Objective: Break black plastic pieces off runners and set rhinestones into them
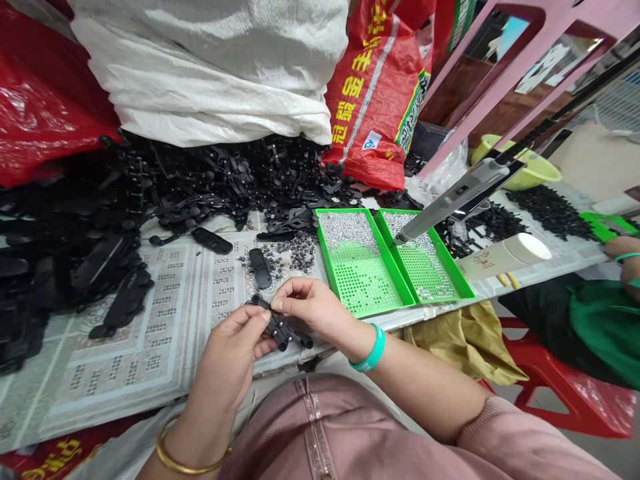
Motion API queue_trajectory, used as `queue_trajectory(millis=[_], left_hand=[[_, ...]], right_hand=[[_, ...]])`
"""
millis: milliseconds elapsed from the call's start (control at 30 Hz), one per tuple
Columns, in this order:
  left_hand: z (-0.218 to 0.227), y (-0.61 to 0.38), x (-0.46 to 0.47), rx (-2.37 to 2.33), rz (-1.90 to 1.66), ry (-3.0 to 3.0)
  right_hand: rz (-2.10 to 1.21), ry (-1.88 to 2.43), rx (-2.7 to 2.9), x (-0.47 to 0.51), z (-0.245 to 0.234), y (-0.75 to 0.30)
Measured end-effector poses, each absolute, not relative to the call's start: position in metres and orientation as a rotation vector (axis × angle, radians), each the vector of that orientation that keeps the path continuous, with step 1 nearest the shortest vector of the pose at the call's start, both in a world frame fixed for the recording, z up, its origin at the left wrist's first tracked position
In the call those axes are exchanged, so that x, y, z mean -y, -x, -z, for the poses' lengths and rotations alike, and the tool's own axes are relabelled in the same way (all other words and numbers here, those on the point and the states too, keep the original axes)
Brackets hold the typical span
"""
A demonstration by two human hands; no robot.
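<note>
- Pink zipped garment (pixel 285 440), worn by the person, lies nearest the camera, below the hands.
- Black jointed part (pixel 279 328): held in both hands near the front edge of the table, its round-ended legs pointing toward the garment.
- Left hand (pixel 239 340): closed in a pinch, thumb and fingers gripping the part's side; a gold bangle (pixel 187 470) circles the wrist.
- Right hand (pixel 311 305): likewise closed, thumb and forefinger gripping the part's upper end; a green wristband (pixel 373 350) is worn above it.
- Black oblong piece (pixel 260 268): flat on the patterned table cover (pixel 170 300), just beyond the hands, beside scattered black bits (pixel 295 255).
- Left green tray (pixel 367 287) and right green tray (pixel 433 277): side by side, right of the hands, both partly filled with small silvery pieces (pixel 345 230).
- Grey pen-shaped tool (pixel 455 193): slanting over the right tray, tip downward.
- White cup (pixel 505 257): lying on its side, right of the trays.
- Heap of black parts (pixel 215 177): across the back, before a white sack (pixel 215 73) and a red sack (pixel 373 93).
- Co-worker's hand (pixel 623 250): at the far right edge; its grip cannot be told.
</note>
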State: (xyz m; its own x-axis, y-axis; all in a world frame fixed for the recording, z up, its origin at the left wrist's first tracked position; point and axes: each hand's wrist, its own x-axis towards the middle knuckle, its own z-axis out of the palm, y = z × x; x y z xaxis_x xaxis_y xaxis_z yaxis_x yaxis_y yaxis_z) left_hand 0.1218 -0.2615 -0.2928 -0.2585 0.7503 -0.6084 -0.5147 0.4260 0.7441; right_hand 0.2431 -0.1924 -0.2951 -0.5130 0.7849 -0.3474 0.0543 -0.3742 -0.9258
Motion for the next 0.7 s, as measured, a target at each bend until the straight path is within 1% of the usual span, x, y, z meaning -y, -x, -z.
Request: queue_trajectory(millis=[233, 367, 500, 600, 700], left_hand=[[0.293, -0.124, 0.262, -1.379, -1.229, -0.263], [0.292, -0.125, 0.261, -1.36, -1.231, -0.249], [0.294, -0.124, 0.26, -1.373, -1.338, -0.191], [0.295, -0.12, 0.259, -1.397, -1.424, -0.188], [0.294, -0.119, 0.261, -1.362, -1.489, -0.268]], right_hand=[[-1.926, 1.162, 1.306, 0.195, 0.293, -0.245], [-1.816, 1.172, 1.406, 0.195, 0.293, -0.247], [-1.72, 1.186, 1.5, 0.202, 0.298, -0.251], [-1.805, 1.235, 1.524, 0.21, 0.301, -0.252], [-1.969, 1.187, 1.369, 0.218, 0.301, -0.248]])
